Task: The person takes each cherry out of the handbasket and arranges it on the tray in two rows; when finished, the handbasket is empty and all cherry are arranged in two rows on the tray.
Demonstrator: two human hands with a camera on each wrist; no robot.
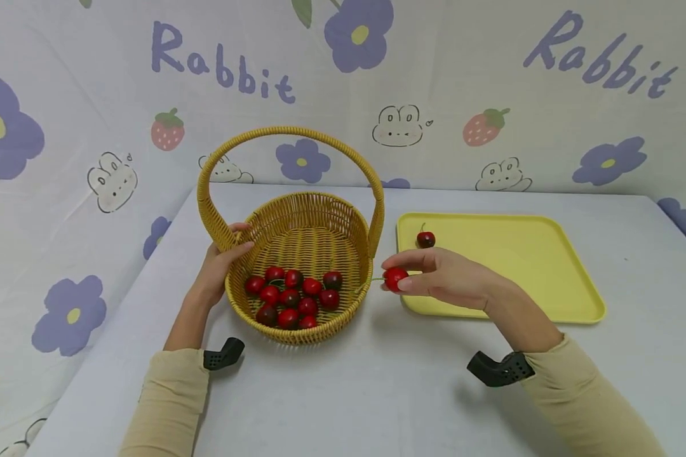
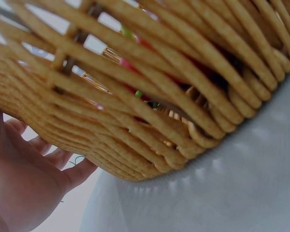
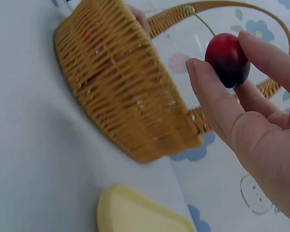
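Only the head view shows the yellow plastic tray (image 1: 520, 266) right of the woven wicker basket (image 1: 303, 254). The left hand (image 1: 220, 270) grips the basket's rim, its fingers cut off in the left wrist view; the right hand (image 1: 443, 276) pinches a red cherry (image 1: 395, 278).

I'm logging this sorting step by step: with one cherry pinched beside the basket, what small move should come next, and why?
Probably carry the right hand rightward and set its cherry on the yellow tray: one cherry already lies there, and the left hand steadies the basket.
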